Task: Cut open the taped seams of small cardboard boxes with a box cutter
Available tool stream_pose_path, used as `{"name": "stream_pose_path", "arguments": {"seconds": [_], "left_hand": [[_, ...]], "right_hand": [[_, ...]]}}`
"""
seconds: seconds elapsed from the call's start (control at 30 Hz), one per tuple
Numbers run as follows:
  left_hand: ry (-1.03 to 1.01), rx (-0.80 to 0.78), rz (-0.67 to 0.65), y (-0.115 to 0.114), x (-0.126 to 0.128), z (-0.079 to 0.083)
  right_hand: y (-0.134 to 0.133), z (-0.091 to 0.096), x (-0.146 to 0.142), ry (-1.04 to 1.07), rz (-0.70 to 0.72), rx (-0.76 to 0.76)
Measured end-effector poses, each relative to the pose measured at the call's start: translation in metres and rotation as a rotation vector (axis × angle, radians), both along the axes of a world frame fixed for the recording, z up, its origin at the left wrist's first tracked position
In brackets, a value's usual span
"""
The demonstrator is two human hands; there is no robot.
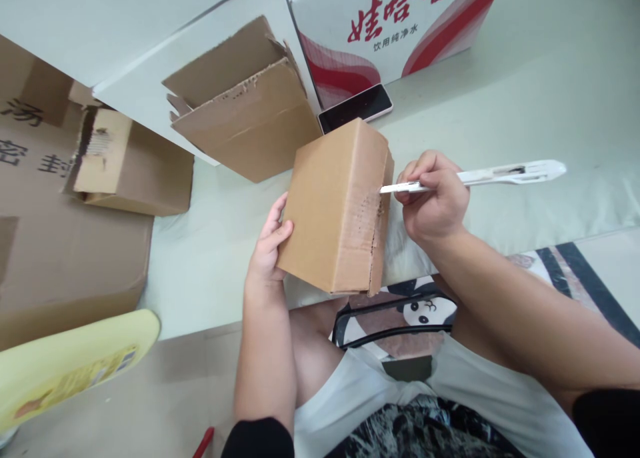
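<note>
Small brown carton [320,208], tilted, sits between both hands: left side gripped by the left hand's [270,245] fingers, torn taped side facing the right fingers. Right hand [440,201] clenches a white utility knife [525,172], blade tip at that taped side. Beyond the fingers: phone [356,108], upright open box [250,121]. Further left of the left fingers: second brown carton [150,168].

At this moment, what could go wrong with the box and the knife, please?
The white knife in the right hand has its tip at the rough edge of the held box, so it might slip. Only the left hand grips the box, so it could twist. The phone just behind might get bumped.
</note>
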State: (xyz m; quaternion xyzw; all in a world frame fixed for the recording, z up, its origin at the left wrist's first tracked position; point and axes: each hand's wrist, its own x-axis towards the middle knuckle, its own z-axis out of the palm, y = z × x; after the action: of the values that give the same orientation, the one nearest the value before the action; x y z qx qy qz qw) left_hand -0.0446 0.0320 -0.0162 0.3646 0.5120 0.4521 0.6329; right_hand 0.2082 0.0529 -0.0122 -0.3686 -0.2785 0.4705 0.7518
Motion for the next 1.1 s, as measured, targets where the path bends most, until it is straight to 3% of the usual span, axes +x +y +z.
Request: {"name": "stream_pose_path", "arguments": {"seconds": [0.57,1.1], "left_hand": [[0.016,-0.009,0.085,-0.004,0.012,0.004],[0.021,0.003,0.055,-0.004,0.012,0.004]], "right_hand": [[0.002,-0.006,-0.001,-0.036,0.006,-0.043],[0.004,-0.009,-0.001,-0.010,-0.014,-0.076]]}}
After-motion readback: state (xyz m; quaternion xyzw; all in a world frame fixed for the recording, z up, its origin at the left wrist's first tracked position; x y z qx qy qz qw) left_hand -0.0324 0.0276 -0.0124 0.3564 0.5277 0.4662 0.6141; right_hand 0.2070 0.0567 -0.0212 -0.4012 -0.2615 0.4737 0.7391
